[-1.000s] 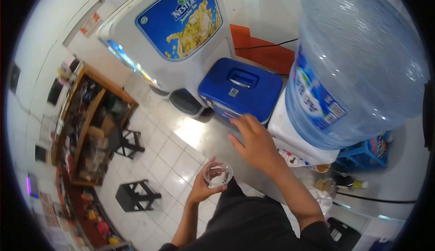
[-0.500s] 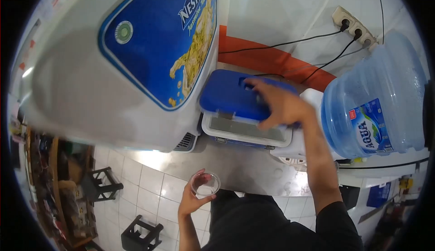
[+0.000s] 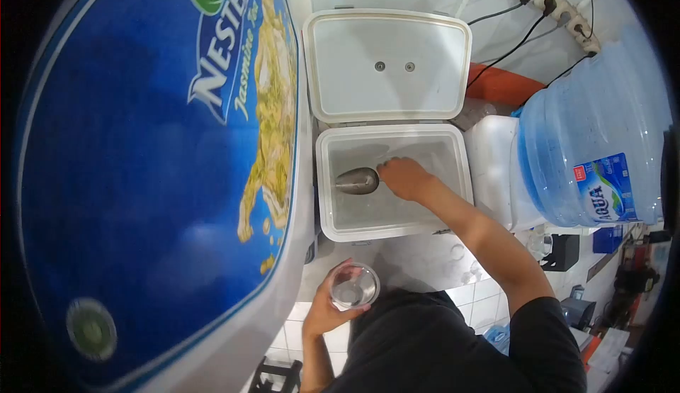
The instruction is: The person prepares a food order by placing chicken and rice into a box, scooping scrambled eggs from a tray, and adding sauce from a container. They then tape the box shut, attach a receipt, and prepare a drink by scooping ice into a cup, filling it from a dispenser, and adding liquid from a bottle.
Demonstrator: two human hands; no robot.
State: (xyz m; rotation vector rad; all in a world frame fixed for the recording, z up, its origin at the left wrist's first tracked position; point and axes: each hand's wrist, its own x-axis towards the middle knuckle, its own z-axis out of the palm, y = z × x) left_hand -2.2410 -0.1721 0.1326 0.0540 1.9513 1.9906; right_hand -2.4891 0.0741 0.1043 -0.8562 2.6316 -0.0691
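Note:
My right hand (image 3: 405, 179) reaches into the cooler box (image 3: 324, 187) and is closed round the handle of a metal scoop (image 3: 358, 181). The scoop's bowl points left, inside the box. Pale contents, perhaps ice, lie in the box, but I cannot make them out clearly. The white-lined lid (image 3: 389, 67) stands raised at the back. In front of the box, my left hand (image 3: 329, 308) is wrapped round a clear plastic cup (image 3: 354, 287), its mouth facing up.
A large dispenser with a Nestea panel (image 3: 156, 109) stands close on the left. To the right is a big blue water bottle (image 3: 584, 138) on a white base. A power strip (image 3: 552, 3) with plugs is on the wall. The metal counter (image 3: 425, 262) runs below the box.
The cooler's blue lid has swung up and back. My right hand has gone from the lid into the box and taken hold of the scoop. My left hand still holds the cup.

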